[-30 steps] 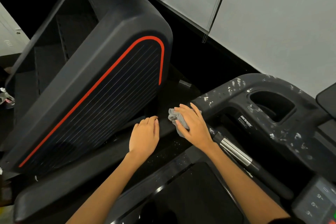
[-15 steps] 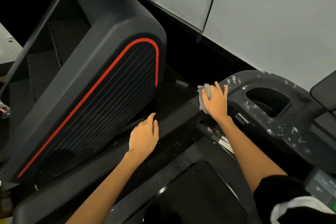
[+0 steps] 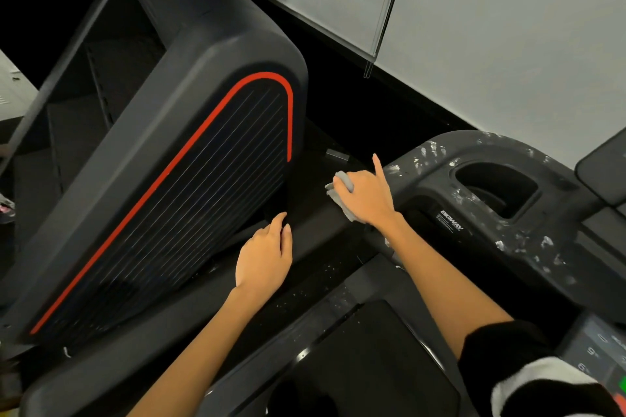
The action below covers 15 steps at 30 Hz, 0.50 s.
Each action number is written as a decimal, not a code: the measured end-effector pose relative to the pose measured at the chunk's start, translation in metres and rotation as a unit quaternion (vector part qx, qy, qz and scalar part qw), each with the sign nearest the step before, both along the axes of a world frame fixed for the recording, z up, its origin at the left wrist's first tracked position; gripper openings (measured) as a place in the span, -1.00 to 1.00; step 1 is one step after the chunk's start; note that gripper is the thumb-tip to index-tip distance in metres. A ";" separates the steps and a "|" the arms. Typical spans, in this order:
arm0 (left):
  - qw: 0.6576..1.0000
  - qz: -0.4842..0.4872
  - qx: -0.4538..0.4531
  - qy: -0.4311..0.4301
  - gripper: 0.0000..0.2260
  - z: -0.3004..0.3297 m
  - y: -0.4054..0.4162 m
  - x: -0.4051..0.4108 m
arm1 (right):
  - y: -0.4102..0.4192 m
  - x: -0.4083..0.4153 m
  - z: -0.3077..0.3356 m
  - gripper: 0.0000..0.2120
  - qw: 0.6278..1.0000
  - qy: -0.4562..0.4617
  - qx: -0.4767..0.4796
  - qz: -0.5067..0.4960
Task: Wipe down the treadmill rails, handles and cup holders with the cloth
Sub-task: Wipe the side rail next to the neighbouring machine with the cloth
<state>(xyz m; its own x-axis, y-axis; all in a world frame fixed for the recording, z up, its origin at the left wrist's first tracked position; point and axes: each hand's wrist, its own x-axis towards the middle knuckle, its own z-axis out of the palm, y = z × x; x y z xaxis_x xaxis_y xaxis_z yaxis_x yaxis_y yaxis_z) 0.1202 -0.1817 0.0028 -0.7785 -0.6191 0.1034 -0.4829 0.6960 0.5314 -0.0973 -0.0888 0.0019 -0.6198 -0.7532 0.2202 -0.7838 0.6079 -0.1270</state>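
Leftmost, a big dark shroud (image 3: 162, 159) with a red stripe (image 3: 189, 159) and fine parallel lines leans across the view, tilted, its rounded top corner toward the upper middle. Beyond its left edge lies a dark recess; detail there cannot be made out.

Below the shroud a dark rail (image 3: 315, 230) runs diagonally from lower left up to the middle. The left hand (image 3: 266, 257) rests on this rail, palm down, fingers loose and only slightly bent, gripping nothing; its fingertips lie just beside the shroud's lower edge. White specks dot the dark surface right of this hand.

Right of it, at the rail's upper end, the right hand (image 3: 367, 195) grasps a grey cloth (image 3: 340, 191), bunched under the palm and fingers and pressed onto the rail where it meets the console. Cloth shows at the fingers' left side and below the heel of the hand. The index finger sticks out straight, pointing up and away; the other fingers curl on the cloth. Both hands are near each other but apart.

Further right, the console housing (image 3: 437, 159) carries many white smears and flecks, along its top and right side. A cup holder (image 3: 494, 186) opens in it as a deep dark pocket, well right of the cloth. A small white-lettered label (image 3: 450, 225) sits below the holder.

At far right, lower corner, part of a keypad (image 3: 596, 352) with numbers shows, beside a black and white sleeve (image 3: 528, 379). Pale wall panels (image 3: 508, 27) fill the upper right.
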 end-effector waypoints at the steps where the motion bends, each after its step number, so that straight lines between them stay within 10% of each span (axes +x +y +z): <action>1: 1.000 0.000 0.000 0.000 -0.62 0.000 0.000 0.000 | -0.002 -0.002 0.003 -0.51 1.000 -0.003 0.017 -0.012; 15: 1.000 0.006 0.001 -0.004 -0.62 0.000 0.000 0.001 | 0.039 0.021 -0.010 -0.60 0.991 -0.033 -0.082 0.105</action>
